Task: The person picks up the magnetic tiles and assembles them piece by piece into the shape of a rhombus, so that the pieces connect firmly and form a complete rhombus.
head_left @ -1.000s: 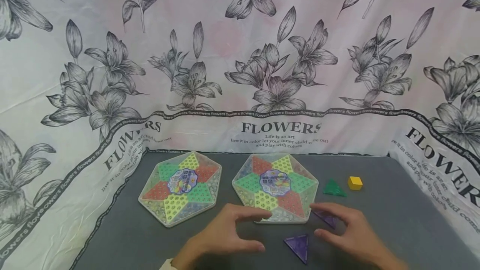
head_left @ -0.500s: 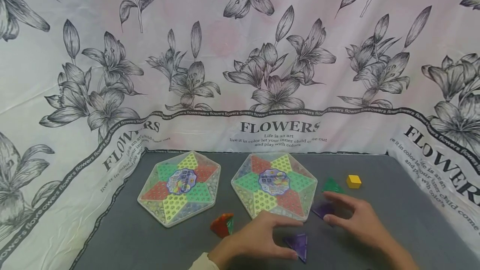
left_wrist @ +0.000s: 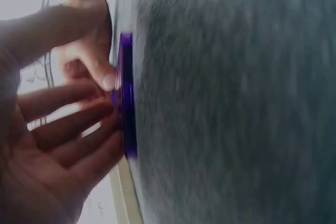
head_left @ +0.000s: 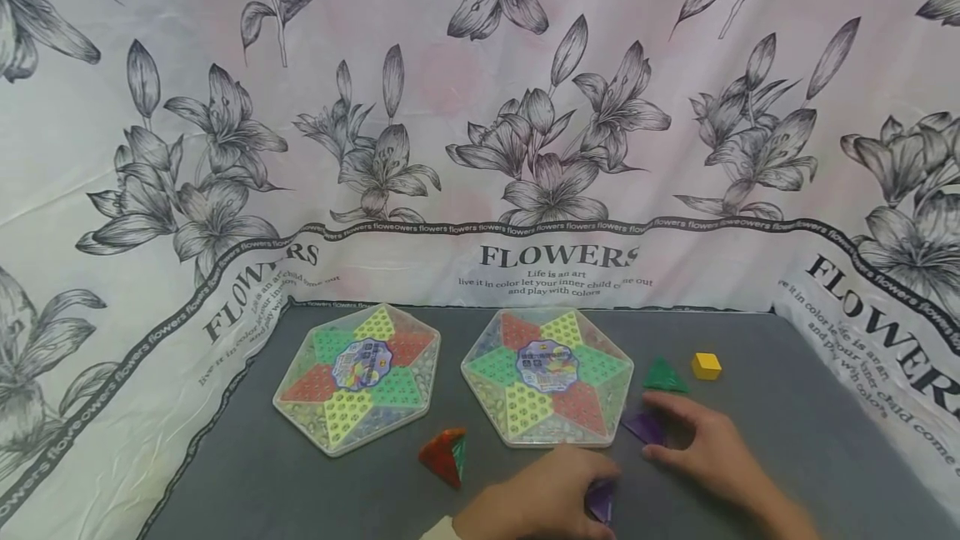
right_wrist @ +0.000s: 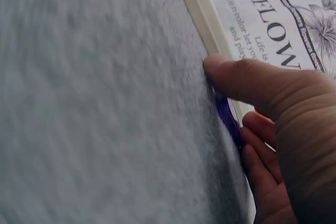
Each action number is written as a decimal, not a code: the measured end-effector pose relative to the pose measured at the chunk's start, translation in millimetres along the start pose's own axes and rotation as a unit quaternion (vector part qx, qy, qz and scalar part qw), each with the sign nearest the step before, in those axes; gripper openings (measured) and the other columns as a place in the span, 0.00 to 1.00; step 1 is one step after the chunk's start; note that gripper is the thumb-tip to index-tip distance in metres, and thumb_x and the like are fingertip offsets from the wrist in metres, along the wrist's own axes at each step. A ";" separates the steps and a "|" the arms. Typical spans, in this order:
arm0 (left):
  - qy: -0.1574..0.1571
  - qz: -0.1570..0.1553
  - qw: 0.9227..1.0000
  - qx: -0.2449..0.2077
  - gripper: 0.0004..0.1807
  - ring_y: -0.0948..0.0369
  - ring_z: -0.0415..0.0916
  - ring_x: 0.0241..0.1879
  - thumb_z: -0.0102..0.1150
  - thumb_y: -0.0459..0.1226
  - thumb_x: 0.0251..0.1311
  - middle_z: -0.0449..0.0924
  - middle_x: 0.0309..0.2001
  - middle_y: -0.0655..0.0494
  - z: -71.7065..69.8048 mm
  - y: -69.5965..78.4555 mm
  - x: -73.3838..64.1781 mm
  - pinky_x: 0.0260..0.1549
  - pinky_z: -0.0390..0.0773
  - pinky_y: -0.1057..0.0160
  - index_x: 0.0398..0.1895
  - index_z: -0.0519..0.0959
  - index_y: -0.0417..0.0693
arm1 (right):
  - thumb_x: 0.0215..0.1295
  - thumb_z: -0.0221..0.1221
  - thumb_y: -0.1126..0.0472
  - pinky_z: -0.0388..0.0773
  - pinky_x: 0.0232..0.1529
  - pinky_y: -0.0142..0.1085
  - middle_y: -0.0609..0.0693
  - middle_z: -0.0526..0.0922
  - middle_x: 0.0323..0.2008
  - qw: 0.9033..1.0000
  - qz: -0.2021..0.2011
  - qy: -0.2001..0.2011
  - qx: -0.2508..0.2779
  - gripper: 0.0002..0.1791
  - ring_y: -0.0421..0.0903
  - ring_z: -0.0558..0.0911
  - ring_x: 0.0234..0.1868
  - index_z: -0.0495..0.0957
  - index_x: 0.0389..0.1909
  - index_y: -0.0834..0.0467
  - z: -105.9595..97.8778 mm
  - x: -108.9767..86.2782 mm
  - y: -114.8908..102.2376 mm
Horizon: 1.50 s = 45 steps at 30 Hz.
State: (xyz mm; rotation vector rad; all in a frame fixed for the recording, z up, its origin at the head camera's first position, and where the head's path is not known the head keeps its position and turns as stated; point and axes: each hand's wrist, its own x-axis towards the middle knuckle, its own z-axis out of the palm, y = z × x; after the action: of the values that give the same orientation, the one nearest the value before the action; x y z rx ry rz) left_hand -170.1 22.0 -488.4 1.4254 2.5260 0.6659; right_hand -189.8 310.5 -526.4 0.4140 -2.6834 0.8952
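My left hand is over the nearer purple triangular tile, which lies on the table. In the left wrist view, fingertips touch the far side of this purple tile, and the thumb is apart from it. My right hand reaches round the other purple triangular tile, just right of the right-hand game box. In the right wrist view, that tile sits between the thumb and the bent fingers; a firm pinch does not show.
Two hexagonal Chinese checkers boxes lie at the back. A red and green pyramid of tiles stands left of my left hand. Beyond my right hand are a green triangular piece and a yellow cube.
My left hand has moved right, from in front of the pyramid to the nearer purple tile, uncovering the pyramid. My right hand has shifted slightly around the other purple tile.
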 end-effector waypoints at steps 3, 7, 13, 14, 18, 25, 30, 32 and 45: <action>-0.031 -0.045 0.998 0.037 0.21 0.80 0.73 0.38 0.84 0.47 0.58 0.82 0.43 0.75 4.5 7.0 4.8 0.37 0.73 0.81 0.52 0.86 0.58 | 0.49 0.86 0.45 0.59 0.62 0.12 0.47 0.90 0.62 1.000 -0.010 0.005 -0.006 0.39 0.46 0.85 0.63 0.86 0.65 0.45 2.2 0.3 -0.6; -0.045 -0.075 0.992 0.091 0.26 0.75 0.80 0.52 0.83 0.52 0.59 0.84 0.56 0.74 23.3 3.4 13.6 0.49 0.80 0.76 0.58 0.86 0.59 | 0.48 0.86 0.50 0.58 0.62 0.11 0.47 0.90 0.60 0.999 -0.022 0.028 -0.003 0.37 0.40 0.85 0.61 0.87 0.63 0.46 4.8 -0.3 -0.7; -0.021 -0.110 0.982 0.149 0.29 0.72 0.78 0.53 0.84 0.58 0.54 0.83 0.58 0.75 48.3 -2.4 23.6 0.48 0.82 0.71 0.57 0.87 0.64 | 0.47 0.87 0.55 0.60 0.61 0.09 0.47 0.91 0.57 0.998 -0.038 0.048 0.023 0.35 0.25 0.80 0.60 0.89 0.60 0.49 7.7 -1.2 -2.4; -0.017 -0.113 0.982 0.153 0.28 0.72 0.78 0.51 0.84 0.58 0.54 0.83 0.57 0.75 49.4 -2.6 23.9 0.46 0.82 0.72 0.57 0.87 0.64 | 0.47 0.87 0.55 0.60 0.61 0.09 0.47 0.91 0.57 0.998 -0.038 0.050 0.023 0.35 0.24 0.80 0.60 0.89 0.60 0.49 7.9 -1.0 -2.5; -0.013 -0.119 0.985 0.124 0.23 0.74 0.79 0.47 0.85 0.52 0.55 0.86 0.50 0.74 16.8 16.6 14.0 0.46 0.80 0.74 0.51 0.89 0.61 | 0.48 0.87 0.56 0.60 0.60 0.10 0.48 0.92 0.57 0.998 -0.029 0.047 0.032 0.34 0.24 0.80 0.60 0.89 0.60 0.49 6.1 -0.9 -1.0; 0.049 -0.088 0.993 0.055 0.17 0.77 0.75 0.37 0.83 0.47 0.57 0.84 0.36 0.71 -15.7 7.5 -24.5 0.38 0.75 0.77 0.45 0.87 0.56 | 0.47 0.87 0.50 0.62 0.57 0.11 0.47 0.92 0.55 1.000 0.009 0.018 -0.012 0.33 0.30 0.84 0.58 0.90 0.58 0.46 -8.8 -9.2 -8.8; 0.067 -0.093 0.993 0.015 0.26 0.68 0.85 0.53 0.80 0.46 0.62 0.90 0.54 0.62 -17.2 -12.5 -53.8 0.51 0.85 0.68 0.60 0.86 0.47 | 0.46 0.86 0.45 0.82 0.54 0.29 0.43 0.92 0.54 0.998 0.028 -0.019 -0.044 0.33 0.36 0.87 0.56 0.90 0.57 0.44 -12.3 -24.4 -30.5; 0.061 -0.109 0.992 0.005 0.30 0.64 0.84 0.59 0.80 0.46 0.63 0.88 0.60 0.59 -17.1 -16.3 -61.3 0.57 0.85 0.63 0.65 0.84 0.45 | 0.45 0.87 0.44 0.86 0.52 0.37 0.42 0.92 0.53 0.999 0.012 -0.016 -0.048 0.33 0.36 0.87 0.54 0.90 0.56 0.43 -7.5 -30.7 -38.4; 0.042 -0.142 0.989 -0.023 0.28 0.70 0.83 0.52 0.85 0.45 0.57 0.89 0.53 0.65 1.5 -27.0 -64.9 0.50 0.84 0.66 0.60 0.87 0.51 | 0.46 0.86 0.46 0.87 0.50 0.41 0.43 0.90 0.52 0.997 0.018 -0.061 -0.042 0.33 0.42 0.88 0.52 0.89 0.56 0.46 39.0 -45.6 -76.8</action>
State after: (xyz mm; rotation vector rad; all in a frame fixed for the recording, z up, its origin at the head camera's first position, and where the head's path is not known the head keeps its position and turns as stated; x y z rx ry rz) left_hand -155.9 -44.4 -506.7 1.0146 2.6847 0.7394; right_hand -127.5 235.8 -531.2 0.4160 -2.8377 0.7858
